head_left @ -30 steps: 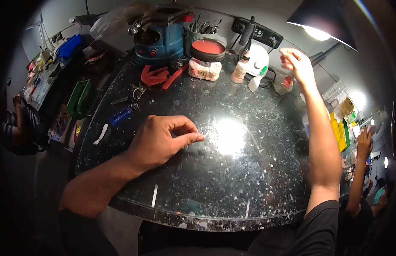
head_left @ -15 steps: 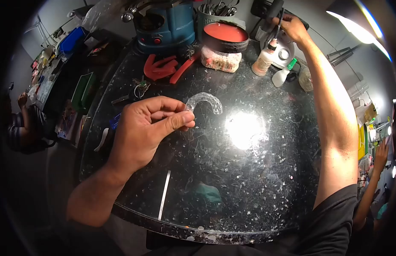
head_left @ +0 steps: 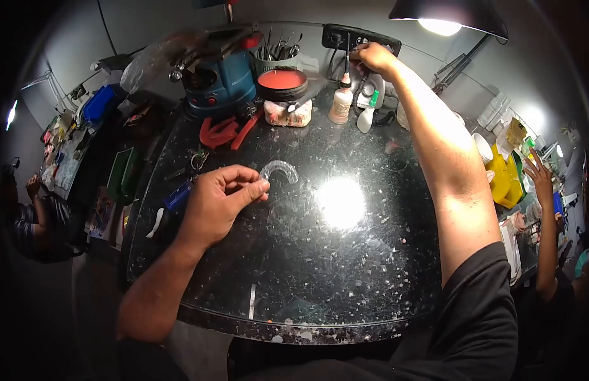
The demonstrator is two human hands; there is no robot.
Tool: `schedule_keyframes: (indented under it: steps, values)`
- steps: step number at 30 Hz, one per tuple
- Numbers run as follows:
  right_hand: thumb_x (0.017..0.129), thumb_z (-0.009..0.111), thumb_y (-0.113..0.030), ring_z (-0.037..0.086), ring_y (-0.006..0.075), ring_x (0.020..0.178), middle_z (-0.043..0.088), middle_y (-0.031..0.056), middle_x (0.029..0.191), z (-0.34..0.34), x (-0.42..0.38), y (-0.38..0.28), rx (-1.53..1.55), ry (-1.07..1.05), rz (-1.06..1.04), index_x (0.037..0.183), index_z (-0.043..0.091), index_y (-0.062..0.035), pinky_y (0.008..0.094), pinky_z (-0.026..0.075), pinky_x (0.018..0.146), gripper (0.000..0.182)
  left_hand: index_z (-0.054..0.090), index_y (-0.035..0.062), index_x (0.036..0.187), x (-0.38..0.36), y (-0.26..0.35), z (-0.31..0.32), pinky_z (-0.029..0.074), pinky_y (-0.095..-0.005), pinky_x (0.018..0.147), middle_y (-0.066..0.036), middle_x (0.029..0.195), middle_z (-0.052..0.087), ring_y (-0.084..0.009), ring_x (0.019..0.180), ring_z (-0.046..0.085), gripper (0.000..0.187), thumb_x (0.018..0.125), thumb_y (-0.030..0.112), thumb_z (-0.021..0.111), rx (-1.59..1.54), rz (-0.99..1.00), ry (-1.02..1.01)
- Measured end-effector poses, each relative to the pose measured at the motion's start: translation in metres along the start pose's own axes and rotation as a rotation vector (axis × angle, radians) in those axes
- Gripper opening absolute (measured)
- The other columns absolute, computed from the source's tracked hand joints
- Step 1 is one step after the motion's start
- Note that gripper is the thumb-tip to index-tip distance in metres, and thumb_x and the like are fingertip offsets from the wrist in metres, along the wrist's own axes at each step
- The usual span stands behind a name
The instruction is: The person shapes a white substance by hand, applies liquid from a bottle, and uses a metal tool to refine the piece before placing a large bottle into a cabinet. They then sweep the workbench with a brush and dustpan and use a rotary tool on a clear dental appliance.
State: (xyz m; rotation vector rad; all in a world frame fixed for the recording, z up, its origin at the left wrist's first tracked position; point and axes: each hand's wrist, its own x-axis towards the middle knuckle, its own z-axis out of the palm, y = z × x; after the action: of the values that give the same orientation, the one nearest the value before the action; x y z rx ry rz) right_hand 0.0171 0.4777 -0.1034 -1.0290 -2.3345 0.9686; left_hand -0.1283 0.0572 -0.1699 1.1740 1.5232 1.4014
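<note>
A clear, horseshoe-shaped dental aligner [head_left: 283, 170] is pinched at one end between the thumb and fingers of my left hand [head_left: 228, 197], above the dark bench. My right hand [head_left: 375, 58] is stretched to the back of the bench, in front of a black power strip [head_left: 388, 43]. Its fingers are drawn together by a dark upright cord or rod; what they grip is too small to make out. Just below stand a dropper bottle [head_left: 340, 105] of pinkish contents, a small green-capped bottle [head_left: 367, 114] and a whitish device [head_left: 372, 89].
At the back are a blue machine [head_left: 221, 86], a cup of instruments [head_left: 278, 60] and a round tin of red material [head_left: 282, 79]. Red wax pieces [head_left: 218, 132] and keys [head_left: 197, 160] lie at left. A metal strip [head_left: 252, 301] lies near the front edge. Other people sit either side.
The view has tilted up and shifted, showing more of the power strip and lamp. My left hand still holds the aligner; my right hand stays at the back near the strip.
</note>
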Motion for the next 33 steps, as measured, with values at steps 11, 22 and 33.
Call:
schedule_keyframes:
  steps: [11, 22, 33]
  values:
    - [0.106, 0.038, -0.021, 0.067, 0.0217, 0.104, 0.066, 0.0187, 0.119, -0.01, -0.003, -0.034, 0.489, -0.001, -0.058, 0.121, 0.053, -0.0007, 0.0274, 0.057, 0.084, 0.029, 0.071, 0.0011, 0.092, -0.004, -0.004, 0.003, 0.045, -0.0217, 0.064, 0.0, 0.075, 0.064, -0.0054, 0.068, 0.055, 0.013, 0.084, 0.01, 0.074, 0.407, 0.146, 0.055]
    - [0.105, 0.041, -0.021, 0.056, 0.0366, 0.12, 0.054, 0.0292, 0.13, -0.053, -0.024, -0.056, 1.096, -0.323, -0.469, 0.125, 0.047, 0.0149, 0.0418, 0.049, 0.106, 0.041, 0.071, 0.0012, 0.097, -0.005, -0.001, 0.004, 0.047, -0.0252, 0.071, -0.003, 0.083, 0.065, -0.0101, 0.075, 0.058, 0.018, 0.084, 0.013, 0.073, 0.503, 0.122, 0.026]
    - [0.098, 0.053, -0.018, 0.064, 0.0241, 0.1, 0.064, 0.014, 0.11, -0.081, -0.038, -0.021, -0.457, 0.915, -0.505, 0.117, 0.055, 0.0076, 0.0306, 0.053, 0.089, 0.032, 0.068, 0.0053, 0.112, -0.007, -0.007, 0.012, 0.047, -0.0319, 0.084, -0.007, 0.097, 0.061, -0.0192, 0.092, 0.057, 0.036, 0.08, 0.019, 0.076, 0.763, 0.292, 0.121]
